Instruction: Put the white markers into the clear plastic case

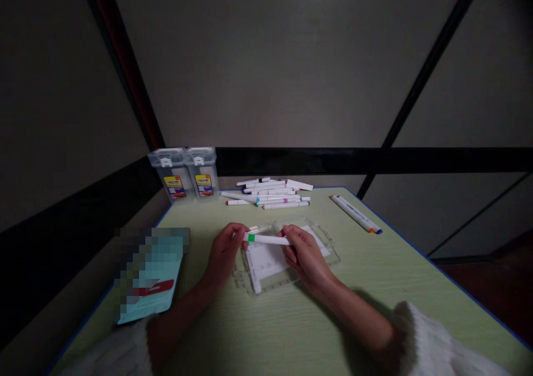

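A white marker with a green band is held level between both hands. My left hand pinches its banded end, and my right hand has its fingers closed round the other end. Beneath the marker lies a clear plastic tray, turned slightly on the table. Inside the tray are a white sheet and, along its left side, another white marker. My right hand covers part of the tray.
Behind the tray lies a loose pile of white markers. Two clear lidded boxes with yellow labels stand at the back left. Several markers lie side by side at the right. A teal pouch or folder, partly blurred, rests at the left edge.
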The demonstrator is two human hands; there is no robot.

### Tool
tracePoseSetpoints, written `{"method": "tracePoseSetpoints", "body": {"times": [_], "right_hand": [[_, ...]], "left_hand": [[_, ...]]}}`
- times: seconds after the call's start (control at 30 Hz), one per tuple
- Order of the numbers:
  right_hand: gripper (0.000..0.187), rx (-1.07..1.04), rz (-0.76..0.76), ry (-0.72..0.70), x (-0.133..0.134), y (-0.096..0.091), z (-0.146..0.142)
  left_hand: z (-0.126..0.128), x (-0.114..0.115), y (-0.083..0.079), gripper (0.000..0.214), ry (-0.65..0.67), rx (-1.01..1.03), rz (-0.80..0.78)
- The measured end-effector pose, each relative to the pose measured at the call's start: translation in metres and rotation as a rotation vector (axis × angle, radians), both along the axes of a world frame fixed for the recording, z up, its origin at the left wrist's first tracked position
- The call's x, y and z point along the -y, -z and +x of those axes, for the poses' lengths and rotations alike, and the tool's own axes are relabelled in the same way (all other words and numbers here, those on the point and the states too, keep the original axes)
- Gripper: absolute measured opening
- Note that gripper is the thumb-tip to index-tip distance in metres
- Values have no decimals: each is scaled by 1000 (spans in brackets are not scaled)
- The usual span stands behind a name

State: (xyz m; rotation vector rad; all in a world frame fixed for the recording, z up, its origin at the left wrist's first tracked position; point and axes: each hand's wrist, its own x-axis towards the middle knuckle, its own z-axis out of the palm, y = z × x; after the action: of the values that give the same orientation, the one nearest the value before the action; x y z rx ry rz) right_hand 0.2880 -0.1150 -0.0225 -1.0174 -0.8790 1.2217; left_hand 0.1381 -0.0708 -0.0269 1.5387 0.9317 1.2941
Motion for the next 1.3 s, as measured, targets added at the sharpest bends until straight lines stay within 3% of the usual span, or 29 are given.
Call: {"method": "tracePoseSetpoints", "body": {"times": [0.27, 0.93, 1.3], "right_hand": [[24, 11, -18, -7, -1, 1, 1], [22, 31, -46, 34, -1, 0, 0], [22, -7, -46, -24, -2, 1, 1]], "left_hand": [[0, 0, 4, 26, 98, 68, -69], [0, 1, 1, 29, 48, 33, -119], [1, 2, 0, 30, 33, -15, -126]]}}
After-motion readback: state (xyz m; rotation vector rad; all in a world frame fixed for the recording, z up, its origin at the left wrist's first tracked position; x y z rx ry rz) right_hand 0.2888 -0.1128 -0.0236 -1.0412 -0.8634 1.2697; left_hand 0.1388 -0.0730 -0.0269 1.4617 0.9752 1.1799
